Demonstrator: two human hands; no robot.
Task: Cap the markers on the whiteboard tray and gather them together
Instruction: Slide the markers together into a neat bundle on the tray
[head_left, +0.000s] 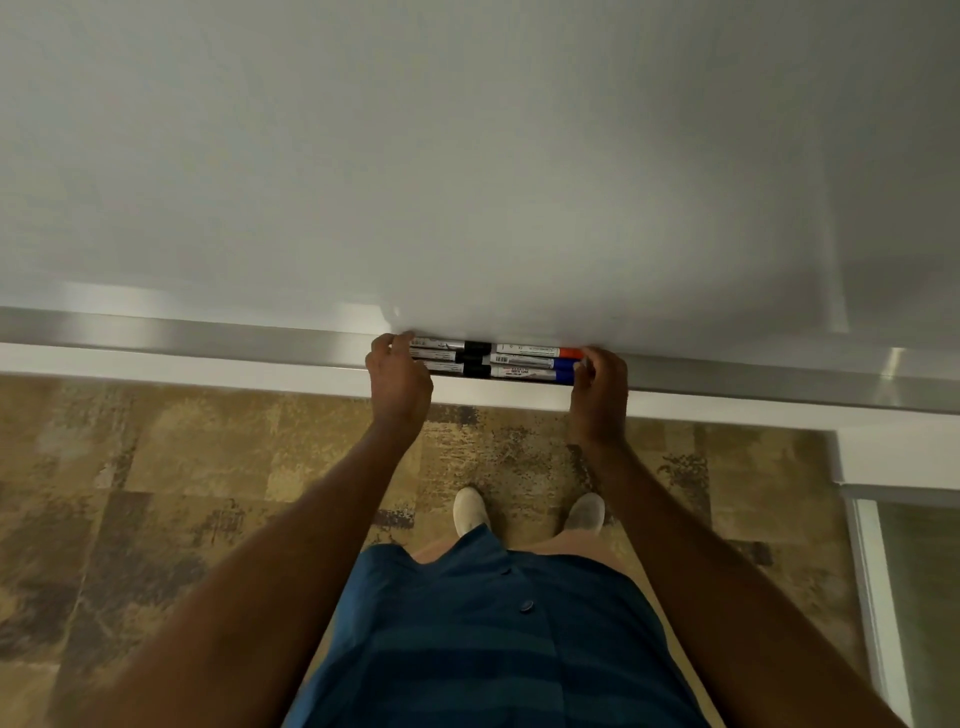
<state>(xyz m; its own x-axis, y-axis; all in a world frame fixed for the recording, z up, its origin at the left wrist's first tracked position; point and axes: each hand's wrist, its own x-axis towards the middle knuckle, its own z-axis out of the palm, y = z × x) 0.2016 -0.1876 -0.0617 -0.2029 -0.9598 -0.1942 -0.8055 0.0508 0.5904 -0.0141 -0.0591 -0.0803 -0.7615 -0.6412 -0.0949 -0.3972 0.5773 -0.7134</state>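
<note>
Several white-barrelled markers (519, 359) lie bunched side by side and end to end in the metal whiteboard tray (208, 335). Black caps (475, 358) meet in the middle of the bunch. At the right end sit an orange cap (570, 353) and two blue caps (563, 370). My left hand (397, 376) presses against the left end of the bunch, its fingers curled over the barrels. My right hand (600, 384) presses against the right end, fingertips on the coloured caps. Every marker I can see has a cap on.
The whiteboard (467, 156) fills the upper view, right behind the tray. Below are a white wall strip, patterned brown carpet (156, 493) and the person's two shoes. A glass panel with a metal frame (883, 597) stands at the lower right.
</note>
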